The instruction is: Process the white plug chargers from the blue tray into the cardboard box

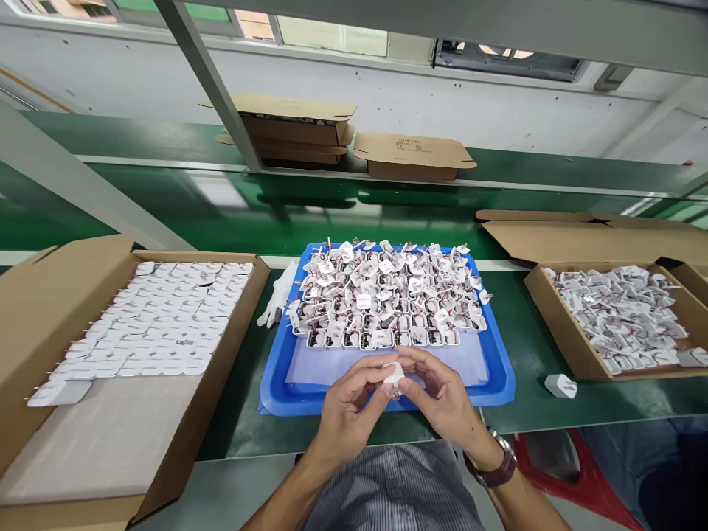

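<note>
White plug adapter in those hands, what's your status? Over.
Left hand and right hand: both gripping white plug adapter. Blue tray beyond, loaded with open casings. No obstruction seen.

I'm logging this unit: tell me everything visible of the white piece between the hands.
The white piece is small and boxy with rounded edges, plastic by its look, with a shiny metallic part at its near end. The left hand and the right hand hold it between them, above the near side of the blue tray. The hands hide much of it; finer details are unclear.
</note>
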The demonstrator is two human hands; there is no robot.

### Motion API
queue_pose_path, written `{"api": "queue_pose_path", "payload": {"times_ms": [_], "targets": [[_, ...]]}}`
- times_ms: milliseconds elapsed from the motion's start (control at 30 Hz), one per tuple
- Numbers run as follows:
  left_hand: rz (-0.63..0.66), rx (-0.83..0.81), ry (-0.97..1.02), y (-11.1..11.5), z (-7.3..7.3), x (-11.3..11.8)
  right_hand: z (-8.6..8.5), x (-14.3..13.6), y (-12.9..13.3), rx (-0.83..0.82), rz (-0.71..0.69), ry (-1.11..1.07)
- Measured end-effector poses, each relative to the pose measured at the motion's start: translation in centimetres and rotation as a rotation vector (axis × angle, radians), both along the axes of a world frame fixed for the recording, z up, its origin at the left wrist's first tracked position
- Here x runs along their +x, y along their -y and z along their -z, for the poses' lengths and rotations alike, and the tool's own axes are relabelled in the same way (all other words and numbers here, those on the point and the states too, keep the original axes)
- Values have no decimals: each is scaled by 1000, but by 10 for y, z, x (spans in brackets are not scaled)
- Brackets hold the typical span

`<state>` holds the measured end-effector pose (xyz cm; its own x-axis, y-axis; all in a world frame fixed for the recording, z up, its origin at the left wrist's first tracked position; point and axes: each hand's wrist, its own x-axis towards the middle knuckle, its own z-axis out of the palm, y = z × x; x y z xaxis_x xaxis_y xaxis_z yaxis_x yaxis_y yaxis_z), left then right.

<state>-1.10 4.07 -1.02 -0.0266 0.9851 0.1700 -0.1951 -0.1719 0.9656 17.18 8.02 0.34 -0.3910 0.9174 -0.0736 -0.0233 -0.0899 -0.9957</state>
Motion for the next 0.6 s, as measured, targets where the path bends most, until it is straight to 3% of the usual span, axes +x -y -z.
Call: {"api": "queue_pose_path", "payload": {"times_ms": [200, 600], "targets": [[22, -8, 77, -2, 1, 1, 1, -2, -2, -7, -13, -42], [-61, -114, 102, -4, 1, 7, -2, -3, -3, 13, -26, -22]]}}
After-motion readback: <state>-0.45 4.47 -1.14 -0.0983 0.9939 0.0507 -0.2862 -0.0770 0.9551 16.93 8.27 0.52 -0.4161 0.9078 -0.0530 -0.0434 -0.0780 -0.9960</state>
